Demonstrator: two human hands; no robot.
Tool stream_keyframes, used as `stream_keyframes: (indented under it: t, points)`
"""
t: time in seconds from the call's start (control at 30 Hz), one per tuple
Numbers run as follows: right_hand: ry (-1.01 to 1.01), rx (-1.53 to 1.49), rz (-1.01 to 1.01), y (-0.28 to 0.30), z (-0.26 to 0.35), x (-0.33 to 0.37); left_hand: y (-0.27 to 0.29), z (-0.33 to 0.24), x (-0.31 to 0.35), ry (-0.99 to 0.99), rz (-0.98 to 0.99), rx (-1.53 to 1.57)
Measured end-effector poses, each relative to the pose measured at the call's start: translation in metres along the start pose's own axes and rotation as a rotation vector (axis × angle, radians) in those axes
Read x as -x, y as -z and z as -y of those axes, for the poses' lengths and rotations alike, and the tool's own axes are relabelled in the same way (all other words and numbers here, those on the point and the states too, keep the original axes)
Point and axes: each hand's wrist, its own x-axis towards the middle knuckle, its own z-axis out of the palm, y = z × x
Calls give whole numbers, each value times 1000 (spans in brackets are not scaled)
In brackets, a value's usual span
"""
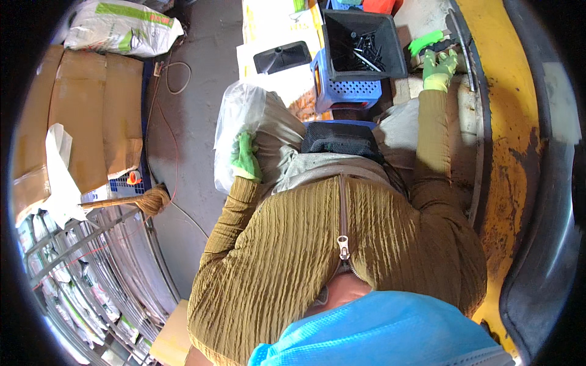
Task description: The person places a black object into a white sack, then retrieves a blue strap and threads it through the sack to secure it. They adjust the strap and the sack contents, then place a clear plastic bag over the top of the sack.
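My left hand [245, 160], in a light green glove, is at the side of my left thigh with its fingers curled into a clear plastic bag [229, 128]. My right arm stretches forward, and my right hand [438, 72], gloved the same way, reaches to the pale machine ledge. Its fingers look spread, with nothing plainly between them. Just beyond the fingertips lies a bright green piece [426, 43] beside something dark; what kind of thing it is cannot be made out. Left of that hand, a black bin [390, 46] holds several dark, slim rod-like parts.
Under the bin is a blue perforated crate [354, 91]. A white box with a dark opening [281, 58] stands to its left. A yellow machine frame [506, 122] runs along my right. Cardboard [79, 116], a brush [152, 200], a metal rack [104, 268] and floor cables are at left.
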Motion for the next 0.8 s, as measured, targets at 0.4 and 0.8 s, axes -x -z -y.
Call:
stream_keyframes:
  t: [0.4, 0.8]
  points:
    - [57, -83, 1159, -8, 8, 131, -21, 12, -89, -316, 160, -882]
    - [-465, 274, 1433, -52, 11, 109, -39, -11, -122, -180, 27, -767]
